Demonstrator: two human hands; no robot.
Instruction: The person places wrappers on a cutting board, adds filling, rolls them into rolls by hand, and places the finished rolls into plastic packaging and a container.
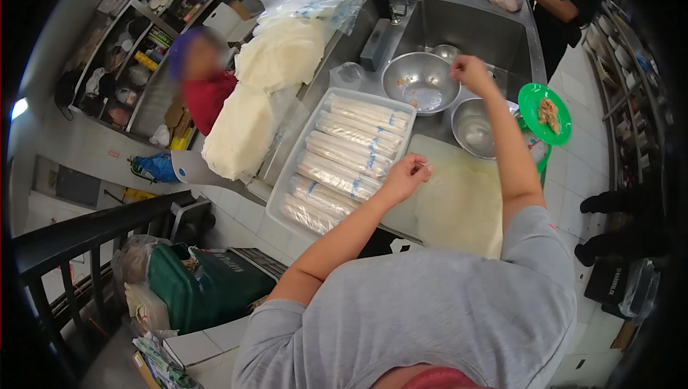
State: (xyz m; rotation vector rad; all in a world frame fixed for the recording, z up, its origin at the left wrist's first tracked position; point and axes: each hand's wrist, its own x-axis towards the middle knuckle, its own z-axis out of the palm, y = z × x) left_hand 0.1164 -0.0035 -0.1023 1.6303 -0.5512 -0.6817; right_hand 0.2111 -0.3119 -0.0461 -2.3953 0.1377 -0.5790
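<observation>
My left hand (407,178) is just above the near right edge of a white plastic tray (281,201), its fingers curled together; whether they hold anything is hidden. Long rolls in clear film with blue print (337,172) fill that tray. Beside this hand, a thin pale round sheet (460,203) lies flat on a pale board (428,147). My right hand (469,72) is raised at the right rim of a large steel bowl (405,82), fingers drawn together; their content is too small to make out. A smaller steel bowl (473,127) stands below it.
A steel sink (466,23) with a faucet (398,2) lies beyond the bowls. To the right is a green plate (532,106) with food. Stacked pale sheets (244,127) stand left. A person in red (208,95) and another in black (566,2) are nearby.
</observation>
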